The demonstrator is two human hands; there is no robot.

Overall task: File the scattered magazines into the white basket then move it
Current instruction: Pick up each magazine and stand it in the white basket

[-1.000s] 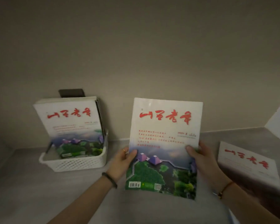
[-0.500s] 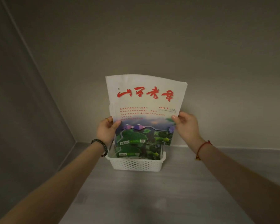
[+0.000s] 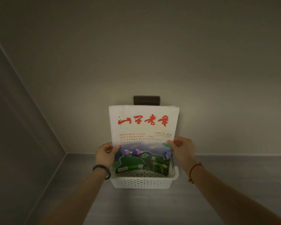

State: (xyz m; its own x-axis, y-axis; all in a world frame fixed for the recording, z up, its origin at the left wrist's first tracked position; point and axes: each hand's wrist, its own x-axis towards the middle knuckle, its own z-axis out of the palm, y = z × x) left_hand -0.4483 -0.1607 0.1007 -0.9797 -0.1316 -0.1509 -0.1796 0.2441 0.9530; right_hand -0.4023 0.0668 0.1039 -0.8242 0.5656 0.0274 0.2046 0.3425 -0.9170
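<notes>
Two walls meet at left of frame above a grey counter [image 3: 234, 184]. At centre, a magazine [image 3: 143, 138] stands upright in the white basket [image 3: 143, 182]. The left hand [image 3: 105, 155] and right hand [image 3: 182, 151] pinch its side edges. A dark wall plate [image 3: 146, 100] shows above it.

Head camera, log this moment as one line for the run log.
step: filing | magazine: upright, lower edge in white basket | left hand: gripping left edge | right hand: gripping right edge | basket: not yet moved

Left hand [image 3: 105, 155] and right hand [image 3: 182, 149] extended forward, fingers pinched
</notes>
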